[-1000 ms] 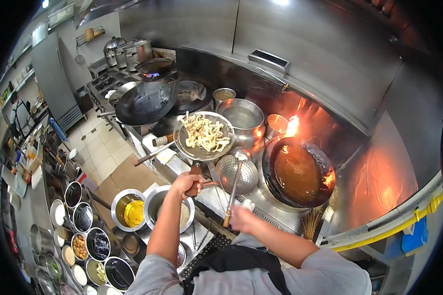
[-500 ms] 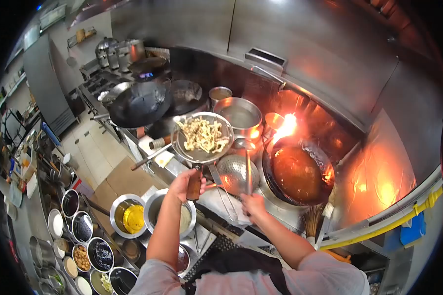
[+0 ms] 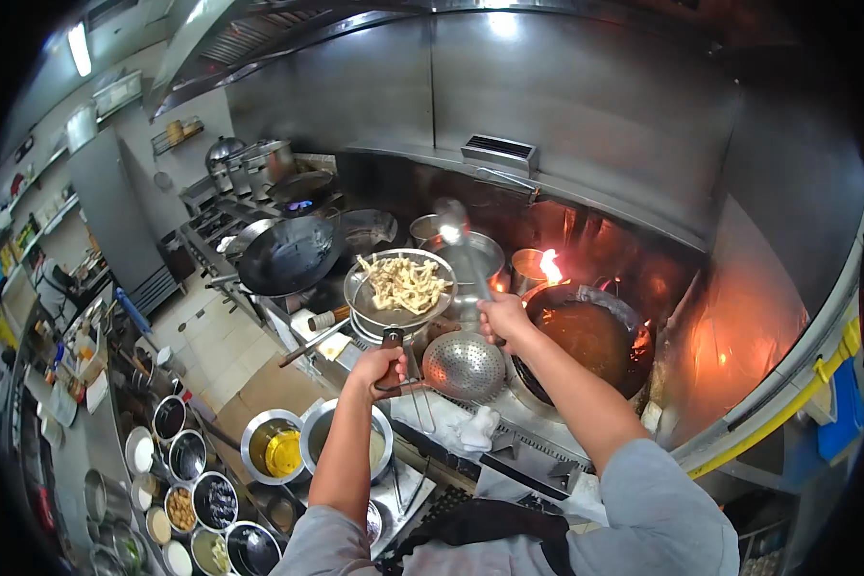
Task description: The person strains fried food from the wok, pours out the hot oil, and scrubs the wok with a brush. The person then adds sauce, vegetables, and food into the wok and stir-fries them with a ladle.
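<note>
My left hand [image 3: 383, 371] is closed on the dark handle of a round strainer [image 3: 357, 305] that holds pale fried strips [image 3: 405, 285]. In my right hand [image 3: 504, 322] is a ladle, blurred by motion, its bowl [image 3: 450, 219] up over the pots behind the strainer. A perforated skimmer [image 3: 464, 366] rests between my hands. To the right, a wok [image 3: 586, 336] of brown liquid sits on a burner, with a flame [image 3: 550, 267] at its back edge.
Empty-looking dark wok [image 3: 289, 255] at the left. Pot with yellow oil [image 3: 281, 451] and another pot [image 3: 379, 444] stand near my left forearm. Several ingredient containers [image 3: 215, 501] line the lower left. A white cloth [image 3: 479, 428] lies at the stove's front. A person [image 3: 58, 288] is far left.
My right hand has moved forward and up, lifting the ladle from beside the skimmer toward the back pots. My left hand still holds the strainer. The view has tilted up, and the flame is smaller.
</note>
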The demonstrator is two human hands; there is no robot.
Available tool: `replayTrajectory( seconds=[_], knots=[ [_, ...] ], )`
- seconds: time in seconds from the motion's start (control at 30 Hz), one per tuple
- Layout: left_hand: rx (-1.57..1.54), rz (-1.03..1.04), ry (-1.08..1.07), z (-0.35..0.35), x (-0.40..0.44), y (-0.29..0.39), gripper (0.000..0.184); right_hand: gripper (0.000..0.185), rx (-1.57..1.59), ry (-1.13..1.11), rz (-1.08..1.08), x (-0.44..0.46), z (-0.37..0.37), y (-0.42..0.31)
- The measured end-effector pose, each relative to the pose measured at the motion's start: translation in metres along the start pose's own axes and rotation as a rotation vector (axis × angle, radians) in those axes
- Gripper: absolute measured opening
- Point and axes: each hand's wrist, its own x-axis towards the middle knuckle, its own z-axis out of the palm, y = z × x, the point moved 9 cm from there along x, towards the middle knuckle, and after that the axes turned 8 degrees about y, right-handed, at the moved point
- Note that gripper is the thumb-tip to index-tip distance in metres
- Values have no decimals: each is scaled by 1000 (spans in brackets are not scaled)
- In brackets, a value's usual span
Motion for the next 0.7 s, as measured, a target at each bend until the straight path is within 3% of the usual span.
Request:
replayTrajectory(
  seconds=[0.07,0.13,0.2,0.27,0.4,0.53,0.7],
  knots=[
    [-58,-14,-29,11,-3,-7,4,8,-28,44,-46,-12,-23,7],
    [-43,1,-9,33,-32,-8,5,10,61,-50,55,-44,-64,9],
    [68,151,1,52,-53,-9,14,7,279,-243,189,-76,-90,15],
    [-73,192,-54,80,-96,-13,13,7,329,-369,299,-111,-102,21],
    [-43,273,119,81,-178,-41,10,34,541,-875,705,-187,-95,43],
    [-199,319,239,67,-280,-87,11,51,704,-1218,1023,-263,-71,49],
    [-251,438,414,24,-413,-145,10,55,751,-1269,1401,-348,-20,85]
  ],
)
